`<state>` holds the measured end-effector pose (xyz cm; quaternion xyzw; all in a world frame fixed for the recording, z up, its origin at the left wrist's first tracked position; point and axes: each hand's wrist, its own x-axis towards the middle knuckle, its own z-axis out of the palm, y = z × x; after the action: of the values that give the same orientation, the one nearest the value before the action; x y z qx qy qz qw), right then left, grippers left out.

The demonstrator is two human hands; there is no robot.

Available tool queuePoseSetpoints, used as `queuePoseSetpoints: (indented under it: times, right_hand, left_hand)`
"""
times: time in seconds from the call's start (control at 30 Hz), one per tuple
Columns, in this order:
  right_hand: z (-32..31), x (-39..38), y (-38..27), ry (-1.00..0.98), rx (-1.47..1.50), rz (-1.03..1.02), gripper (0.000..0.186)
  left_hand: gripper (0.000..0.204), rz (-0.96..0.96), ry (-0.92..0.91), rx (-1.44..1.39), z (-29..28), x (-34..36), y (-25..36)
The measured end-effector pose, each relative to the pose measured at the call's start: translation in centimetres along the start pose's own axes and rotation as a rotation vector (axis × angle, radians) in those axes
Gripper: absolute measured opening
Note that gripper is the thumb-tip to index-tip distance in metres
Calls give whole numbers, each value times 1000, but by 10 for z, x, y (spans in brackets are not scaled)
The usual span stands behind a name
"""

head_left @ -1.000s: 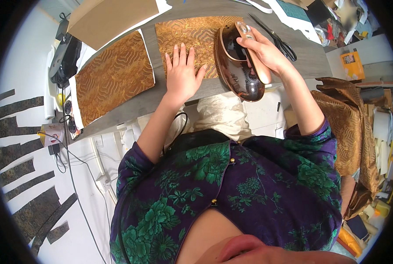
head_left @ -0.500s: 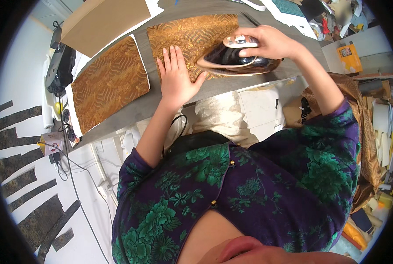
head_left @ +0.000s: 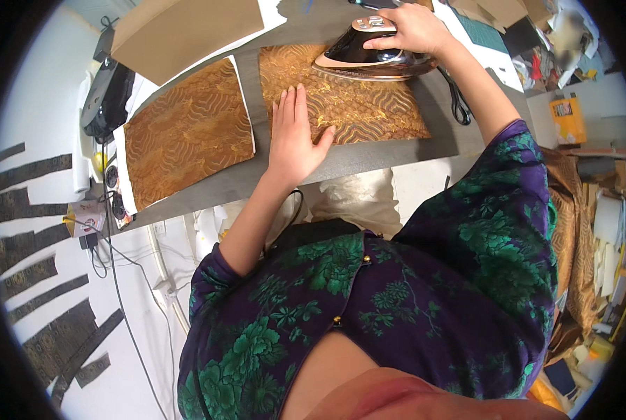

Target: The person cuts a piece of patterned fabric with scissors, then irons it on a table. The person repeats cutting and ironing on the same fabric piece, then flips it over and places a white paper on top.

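A piece of brown and gold patterned fabric [head_left: 369, 112] lies on the grey table. My left hand [head_left: 295, 136] rests flat on its left part, palm down, fingers outstretched. Over the fabric's far right edge, my right hand [head_left: 416, 31] is wrapped round the handle of a black and copper-coloured clothes iron [head_left: 358, 59], its tip pointing left. The iron's soleplate is down against the cloth. A second piece of the same fabric [head_left: 187, 136], with white backing along its edge, lies to the left, apart from both hands.
A cardboard sheet [head_left: 187, 35] stands at the far left beside a black device [head_left: 108, 98]. The iron's black cord [head_left: 460, 101] loops on the table at right. A green cutting mat [head_left: 480, 31] lies at the far right. Dark fabric strips [head_left: 61, 339] hang at left.
The iron in my right hand has moved away from me, to the far edge of the fabric, uncovering the near right part. My left hand stays flat on the cloth.
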<state>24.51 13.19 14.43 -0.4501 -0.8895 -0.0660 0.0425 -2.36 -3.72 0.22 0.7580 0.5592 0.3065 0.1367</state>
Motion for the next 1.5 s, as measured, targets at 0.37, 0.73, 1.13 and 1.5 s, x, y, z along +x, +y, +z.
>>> queuePoseSetpoints:
  times: [0.37, 0.73, 1.13, 1.5]
  right_hand:
    - [5, 27, -6, 78, 35, 182, 69]
    - [-85, -128, -11, 839, 534, 570, 48]
    - [-34, -196, -96, 446, 462, 669, 52]
    - [-52, -166, -99, 514, 573, 562, 48]
  left_hand:
    - [84, -509, 248, -303, 1, 63, -51]
    - [21, -472, 613, -517, -196, 152, -42]
    - [23, -362, 852, -243, -296, 204, -196]
    - [81, -28, -80, 434, -129, -58, -154]
